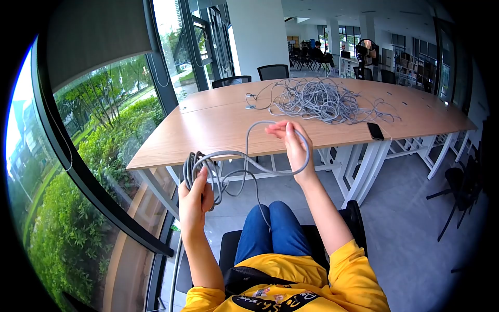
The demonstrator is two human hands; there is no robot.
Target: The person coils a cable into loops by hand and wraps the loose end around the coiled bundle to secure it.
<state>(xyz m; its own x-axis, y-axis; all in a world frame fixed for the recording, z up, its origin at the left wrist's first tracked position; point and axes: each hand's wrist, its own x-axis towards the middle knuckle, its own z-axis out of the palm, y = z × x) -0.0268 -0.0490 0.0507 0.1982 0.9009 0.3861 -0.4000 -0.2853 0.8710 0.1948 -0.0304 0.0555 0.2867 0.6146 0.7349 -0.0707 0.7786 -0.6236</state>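
Observation:
My left hand point(196, 195) is closed around a bundle of looped grey cable point(189, 174), held upright over the floor in front of the table. Raised at the table's near edge, my right hand point(293, 145) has its fingers bent loosely to the left, with a stretch of the same cable running through it. This stretch bows out past the thumb side, crosses in front of my wrist and runs back to the bundle. Another length hangs down toward my knees. Exactly how the right fingers press on the cable is partly hidden.
A big tangled heap of grey cable point(322, 101) lies on the wooden table point(208, 125). A black phone point(375, 131) rests near the front edge. Windows stand on my left, black chairs point(273, 72) behind the table. Farther back, a person point(319, 54) sits.

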